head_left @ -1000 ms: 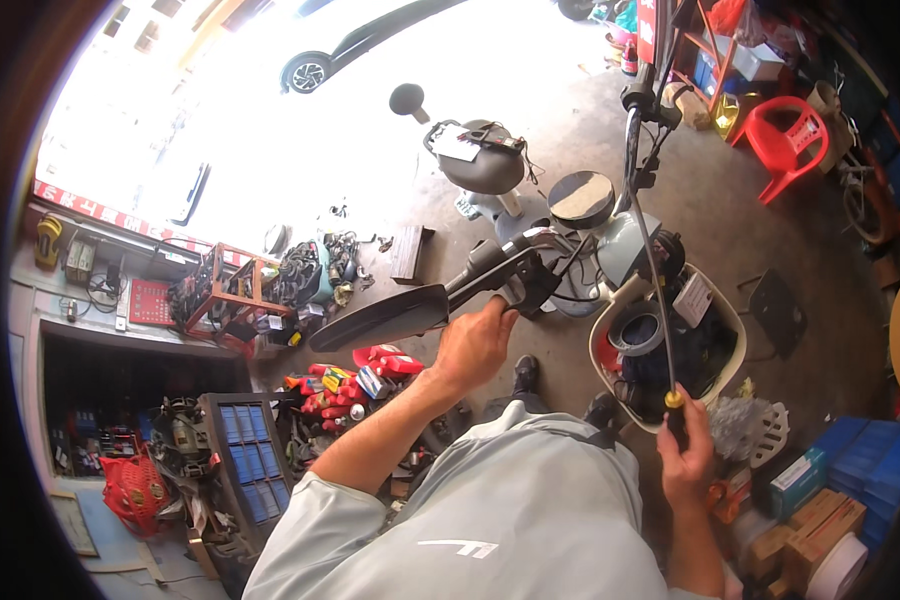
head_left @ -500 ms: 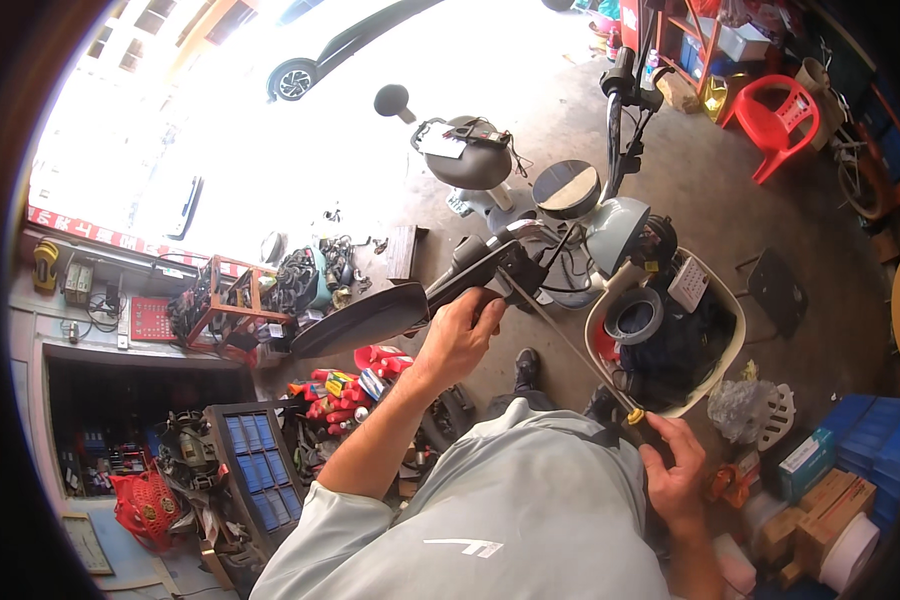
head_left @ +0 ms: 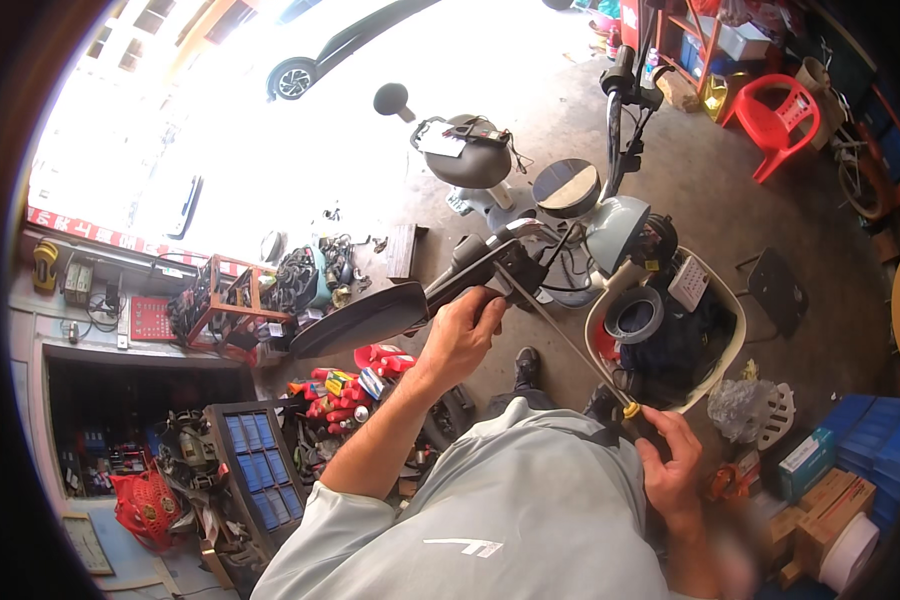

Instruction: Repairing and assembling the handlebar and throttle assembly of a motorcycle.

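Note:
My left hand (head_left: 462,335) grips the black left handlebar grip (head_left: 470,283) of a scooter, just inboard of its dark mirror (head_left: 358,320). My right hand (head_left: 670,462) holds a long screwdriver by its yellow-and-black handle (head_left: 632,412). The thin metal shaft (head_left: 555,330) slants up and left to the handlebar clamp area (head_left: 515,265) beside my left hand. The scooter's front basket (head_left: 722,375), cream coloured, holds a grey roll of tape (head_left: 633,315) and dark items. My grey shirt fills the lower middle.
A second scooter (head_left: 475,160) stands farther out with a round mirror. A red plastic chair (head_left: 775,120) is at the upper right. Cluttered parts, red bottles (head_left: 355,385) and a blue drawer cabinet (head_left: 255,455) lie to the left. Cardboard boxes and blue crates (head_left: 870,440) sit at the right.
The view has shifted slightly; my right hand with the screwdriver handle has moved a little lower and the shaft tip stays at the handlebar. My left hand keeps its grip.

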The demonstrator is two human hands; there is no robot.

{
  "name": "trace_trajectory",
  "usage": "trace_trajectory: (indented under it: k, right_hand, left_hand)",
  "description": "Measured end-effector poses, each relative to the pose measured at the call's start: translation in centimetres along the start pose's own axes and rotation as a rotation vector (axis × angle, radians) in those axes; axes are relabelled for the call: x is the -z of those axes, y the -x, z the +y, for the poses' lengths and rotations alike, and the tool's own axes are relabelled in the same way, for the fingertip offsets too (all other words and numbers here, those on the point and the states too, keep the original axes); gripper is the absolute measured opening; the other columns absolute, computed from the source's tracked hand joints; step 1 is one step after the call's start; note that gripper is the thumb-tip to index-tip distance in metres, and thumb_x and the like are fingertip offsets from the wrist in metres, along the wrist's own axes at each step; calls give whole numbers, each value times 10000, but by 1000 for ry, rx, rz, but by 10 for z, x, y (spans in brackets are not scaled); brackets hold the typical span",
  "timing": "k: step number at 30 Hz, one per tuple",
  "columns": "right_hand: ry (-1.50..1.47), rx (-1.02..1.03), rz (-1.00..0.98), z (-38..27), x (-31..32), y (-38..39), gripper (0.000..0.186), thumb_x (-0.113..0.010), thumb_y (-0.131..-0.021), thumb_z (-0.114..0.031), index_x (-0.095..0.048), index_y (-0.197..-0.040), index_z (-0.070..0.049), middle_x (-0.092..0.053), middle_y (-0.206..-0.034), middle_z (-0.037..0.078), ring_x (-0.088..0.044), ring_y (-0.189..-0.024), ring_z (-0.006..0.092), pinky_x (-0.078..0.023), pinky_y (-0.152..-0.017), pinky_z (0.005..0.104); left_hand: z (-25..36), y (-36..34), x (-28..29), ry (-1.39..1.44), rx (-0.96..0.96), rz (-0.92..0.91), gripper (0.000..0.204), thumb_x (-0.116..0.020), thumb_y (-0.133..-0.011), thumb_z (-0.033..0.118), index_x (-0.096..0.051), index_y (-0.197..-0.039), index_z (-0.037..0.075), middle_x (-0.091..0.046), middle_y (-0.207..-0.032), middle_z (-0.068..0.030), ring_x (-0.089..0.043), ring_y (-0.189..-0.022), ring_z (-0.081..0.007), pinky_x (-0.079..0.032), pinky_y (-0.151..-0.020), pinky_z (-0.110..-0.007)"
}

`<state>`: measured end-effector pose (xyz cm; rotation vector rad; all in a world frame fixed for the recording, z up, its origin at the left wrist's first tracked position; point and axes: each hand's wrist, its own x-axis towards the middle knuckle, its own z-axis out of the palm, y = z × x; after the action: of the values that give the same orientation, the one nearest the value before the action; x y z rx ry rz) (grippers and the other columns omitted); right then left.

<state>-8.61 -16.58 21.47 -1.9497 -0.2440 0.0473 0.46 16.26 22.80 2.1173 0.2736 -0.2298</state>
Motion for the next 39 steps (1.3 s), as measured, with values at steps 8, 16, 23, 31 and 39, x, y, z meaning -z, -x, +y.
trace_trajectory:
  k: [8,16,23,31,39]
  right_hand:
    - [-657,-673,-146,11,7,8,428,-673,-774,52,-621,-1196,5,-660,-1013,167,-661,-885,307,-519,-794,368]
    - [132,103,47,-6,-3,-5,373,-704,-774,33,-627,-1137,-14,-636,-978,161,-653,-841,355,-533,-755,404]
    - [114,139,76,-4,-10,-3,298,-696,-814,19,-641,-1105,-4,-656,-963,150,-659,-767,298,-533,-702,374]
    - [-1315,-1058,-260,10,9,-9,402,-610,-855,62,-501,-1236,-3,-614,-944,137,-476,-560,124,-344,-498,221]
    - [205,103,-21,3,10,-3,258,-659,-900,-68,-617,-1136,25,-647,-1033,130,-643,-843,185,-529,-709,326]
  left_hand:
    - [20,2,30,-363,-328,350,251,-666,-956,162,-647,-1167,26,-702,-992,-135,-681,-892,-225,-532,-746,-330]
    - [2,-51,40,-225,-156,110,405,-529,-1055,309,-527,-1345,27,-633,-897,-82,-645,-839,-160,-517,-730,-314]
    - [7,-49,32,-175,-82,69,399,-461,-1083,319,-481,-1367,39,-638,-920,-95,-634,-691,-129,-515,-671,-296]
    - [5,-49,32,-183,-84,84,408,-475,-1079,330,-484,-1352,27,-645,-882,-95,-643,-680,-137,-512,-658,-296]
    - [7,-48,32,-170,-86,100,401,-491,-1073,335,-499,-1332,29,-658,-860,-93,-653,-676,-137,-505,-631,-297]
